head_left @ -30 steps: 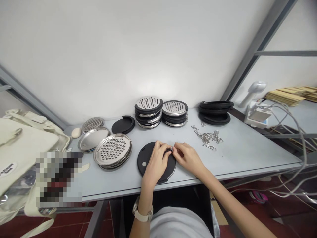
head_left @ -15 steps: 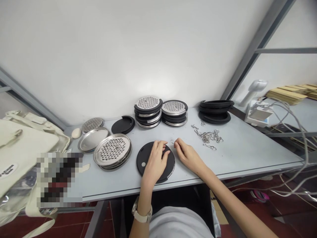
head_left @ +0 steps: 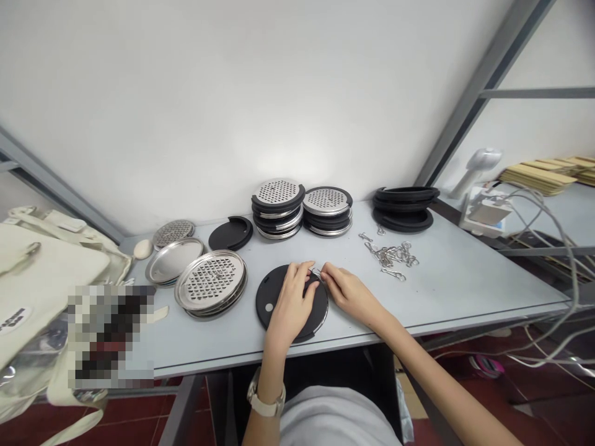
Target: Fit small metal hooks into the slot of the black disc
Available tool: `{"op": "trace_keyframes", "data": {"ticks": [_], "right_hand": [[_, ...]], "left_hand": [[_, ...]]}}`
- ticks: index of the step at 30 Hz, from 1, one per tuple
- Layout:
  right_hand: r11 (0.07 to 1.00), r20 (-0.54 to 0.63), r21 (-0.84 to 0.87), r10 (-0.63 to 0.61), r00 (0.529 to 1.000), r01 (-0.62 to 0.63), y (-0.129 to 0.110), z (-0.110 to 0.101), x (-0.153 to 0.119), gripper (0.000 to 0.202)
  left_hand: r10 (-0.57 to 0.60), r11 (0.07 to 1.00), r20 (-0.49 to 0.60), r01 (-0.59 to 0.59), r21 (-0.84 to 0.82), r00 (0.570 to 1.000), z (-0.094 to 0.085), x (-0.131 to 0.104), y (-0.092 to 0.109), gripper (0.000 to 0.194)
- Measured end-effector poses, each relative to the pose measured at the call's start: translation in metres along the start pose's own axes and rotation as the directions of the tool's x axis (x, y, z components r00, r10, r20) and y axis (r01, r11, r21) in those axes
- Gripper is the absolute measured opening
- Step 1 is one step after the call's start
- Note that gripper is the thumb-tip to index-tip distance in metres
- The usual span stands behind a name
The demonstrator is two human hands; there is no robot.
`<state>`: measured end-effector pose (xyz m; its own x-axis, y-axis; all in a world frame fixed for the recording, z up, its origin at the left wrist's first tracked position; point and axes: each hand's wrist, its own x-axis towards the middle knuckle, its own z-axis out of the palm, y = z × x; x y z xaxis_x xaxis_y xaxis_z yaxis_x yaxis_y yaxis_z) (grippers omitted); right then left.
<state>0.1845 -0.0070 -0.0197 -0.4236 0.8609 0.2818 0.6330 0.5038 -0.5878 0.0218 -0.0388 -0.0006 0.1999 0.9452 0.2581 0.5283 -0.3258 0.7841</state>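
Note:
My left hand [head_left: 294, 303] lies over a round black cover [head_left: 268, 288], holding it against the table, its thumb and fingers around a spot near the far right edge. A silver metal rim shows along the cover's right side. My right hand [head_left: 344, 288] is closed in a pinch on a small wire clip [head_left: 316, 271], whose looped end meets the cover's edge beside my left fingertips. Part of the clip is hidden by my fingers. To the right lies a loose pile of silver wire clips [head_left: 393, 255].
Metal grater discs [head_left: 211, 282] and plain metal discs [head_left: 174, 260] lie at left near a black cover [head_left: 230, 234]. Two stacks of covered graters [head_left: 279, 207] stand by the wall. Black covers [head_left: 403, 217] are piled at back right. A cream bag [head_left: 51, 260] occupies the left edge.
My right hand has moved slightly left with the wire clip, bringing it to the edge of the black cover. My left hand has stayed on the cover.

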Motion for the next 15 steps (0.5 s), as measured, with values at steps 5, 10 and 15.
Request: {"op": "trace_keyframes", "data": {"ticks": [5,10,15], "right_hand": [[0.996,-0.009,-0.085,-0.017,1.000,0.016,0.0015,0.0044,0.0010,0.019],[0.992,-0.019,-0.126,-0.029,0.999,0.027,-0.0014,0.0044,0.0015,0.019],[0.993,-0.018,-0.121,-0.015,1.000,0.012,-0.0020,0.0037,0.0009,0.020]], "left_hand": [[0.013,1.000,0.002,-0.013,0.018,1.000,-0.0010,0.0010,0.0013,0.026],[-0.002,1.000,-0.010,0.002,-0.004,1.000,0.0009,0.0028,-0.0002,0.026],[0.004,1.000,-0.020,-0.004,0.001,1.000,0.0025,0.0042,-0.0010,0.024]]}}
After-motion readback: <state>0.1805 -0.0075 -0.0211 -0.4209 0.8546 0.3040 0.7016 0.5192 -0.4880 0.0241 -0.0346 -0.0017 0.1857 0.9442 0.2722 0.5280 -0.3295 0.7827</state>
